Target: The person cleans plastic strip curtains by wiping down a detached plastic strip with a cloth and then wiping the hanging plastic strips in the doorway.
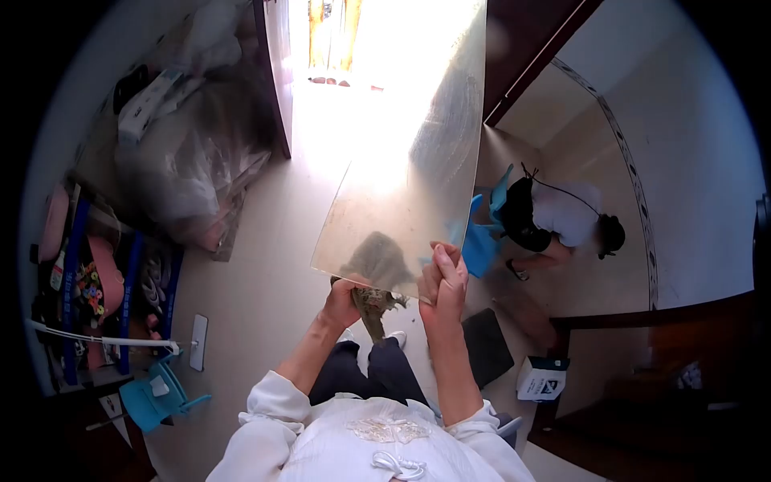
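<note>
A large clear glass pane [341, 233] stands tilted in front of me, its bottom edge near my waist and its upper part reaching into the bright doorway. My right hand [446, 281] is closed around its lower right edge, fingers bent over the near face. At the lower left corner my left hand [343, 302] is closed on a dull greenish-brown rag [373, 312]. Part of the rag hangs below the pane, and the rest shows blurred through the glass. Some left fingers are hidden behind the pane. Smears show on the glass at upper right.
Another person [566, 213] bends over at right beside blue chairs [482, 245]. A dark mat [487, 347] and a white box [542, 377] lie right of my legs. A mop [198, 341], a small blue chair [152, 398], a shelf and plastic-wrapped items [193, 161] are at left.
</note>
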A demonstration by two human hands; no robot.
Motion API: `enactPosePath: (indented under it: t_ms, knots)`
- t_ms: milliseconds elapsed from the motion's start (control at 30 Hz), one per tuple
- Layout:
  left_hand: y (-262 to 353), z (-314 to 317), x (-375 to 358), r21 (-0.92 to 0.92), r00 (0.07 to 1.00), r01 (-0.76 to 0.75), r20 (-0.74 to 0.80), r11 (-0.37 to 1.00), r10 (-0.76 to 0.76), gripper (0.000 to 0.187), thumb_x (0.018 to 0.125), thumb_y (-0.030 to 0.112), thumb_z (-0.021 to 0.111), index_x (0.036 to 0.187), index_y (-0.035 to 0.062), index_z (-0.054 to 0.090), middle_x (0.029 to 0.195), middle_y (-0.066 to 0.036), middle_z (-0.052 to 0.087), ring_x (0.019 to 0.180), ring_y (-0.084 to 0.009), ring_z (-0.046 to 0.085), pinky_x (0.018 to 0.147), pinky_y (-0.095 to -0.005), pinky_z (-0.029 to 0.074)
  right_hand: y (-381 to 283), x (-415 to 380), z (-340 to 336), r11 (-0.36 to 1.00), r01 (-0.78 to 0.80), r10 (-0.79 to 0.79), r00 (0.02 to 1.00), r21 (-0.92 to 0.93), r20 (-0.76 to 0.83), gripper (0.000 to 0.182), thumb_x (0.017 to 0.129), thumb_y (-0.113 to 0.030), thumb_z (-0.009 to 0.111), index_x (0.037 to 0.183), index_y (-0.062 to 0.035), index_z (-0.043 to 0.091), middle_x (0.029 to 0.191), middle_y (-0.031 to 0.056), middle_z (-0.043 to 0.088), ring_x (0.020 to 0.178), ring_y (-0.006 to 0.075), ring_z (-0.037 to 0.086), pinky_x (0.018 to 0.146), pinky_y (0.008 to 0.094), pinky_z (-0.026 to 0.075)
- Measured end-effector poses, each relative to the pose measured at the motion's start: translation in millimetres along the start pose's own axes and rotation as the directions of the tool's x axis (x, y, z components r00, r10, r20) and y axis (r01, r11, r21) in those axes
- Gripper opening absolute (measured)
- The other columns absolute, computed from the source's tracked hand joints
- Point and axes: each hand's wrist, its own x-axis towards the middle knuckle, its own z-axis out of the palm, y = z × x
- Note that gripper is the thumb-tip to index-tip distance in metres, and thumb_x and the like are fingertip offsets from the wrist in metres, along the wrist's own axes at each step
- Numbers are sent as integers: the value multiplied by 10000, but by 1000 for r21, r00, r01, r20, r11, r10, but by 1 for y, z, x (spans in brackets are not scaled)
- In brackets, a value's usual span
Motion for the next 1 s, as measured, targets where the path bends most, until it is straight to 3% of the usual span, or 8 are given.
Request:
enactPosePath:
  t_ms: [67,167,267,467,600,733,833,1000]
  knots:
    - [-1,41,-10,224,994,-33,113,974,8,482,723,64,511,1191,-37,461,1093,-151,583,919,-266,604,811,-383,488,9,4,5,987,93,-93,996,-134,3,78,879,-80,555,913,-39,498,589,-12,449,346,31,265,297,219,166]
    - [-13,67,-4,588,993,-113,82,801,80,388,752,32,587,1130,-8,512,918,-70,597,805,-163,590,756,-296,479,18,5,10,884,318,-322,946,-341,48,86,877,-74,559,902,-26,493,704,9,534,555,35,470,492,173,378]
    - [0,100,4,728,989,-24,-83,685,124,335,809,90,629,1120,19,527,911,-44,583,798,-123,569,725,-266,471,23,4,-1,824,322,-330,942,-467,67,94,872,-79,572,898,-16,507,763,23,562,693,54,516,640,179,408]
    - [-14,96,-8,76,957,-194,-203,978,206,260,882,161,550,1102,24,559,1009,-75,618,902,-152,593,789,-296,494,30,-14,-12,731,389,-444,895,-561,42,56,868,-57,568,890,-16,536,767,-7,534,705,54,496,645,177,399]
    - [10,85,-26,-17,958,-192,-219,981,183,272,906,178,514,1122,19,557,1033,-86,619,904,-169,612,785,-303,517,24,-25,-24,765,352,-405,914,-539,22,52,863,-68,579,852,-26,550,733,-24,534,638,28,460,587,156,358]
    - [34,77,-44,216,928,-223,-251,951,274,230,894,157,536,1073,18,580,956,-87,639,844,-175,630,736,-313,533,20,-35,-30,768,307,-370,929,-563,2,64,864,-88,584,844,-37,550,669,-45,504,526,5,380,469,157,267]
    - [36,64,-45,104,897,-319,-290,942,335,187,872,135,571,1023,27,599,915,-75,644,807,-166,634,705,-304,533,18,-38,-30,751,297,-356,934,-589,18,65,864,-91,584,850,-36,554,649,-49,496,514,1,371,454,152,255]
    - [47,55,-57,496,871,-252,-258,831,418,103,851,136,623,893,44,608,779,-29,618,650,-109,591,587,-254,511,11,-34,-30,693,395,-387,910,-603,150,65,868,-106,586,859,-49,555,597,-72,442,427,-8,300,386,175,183]
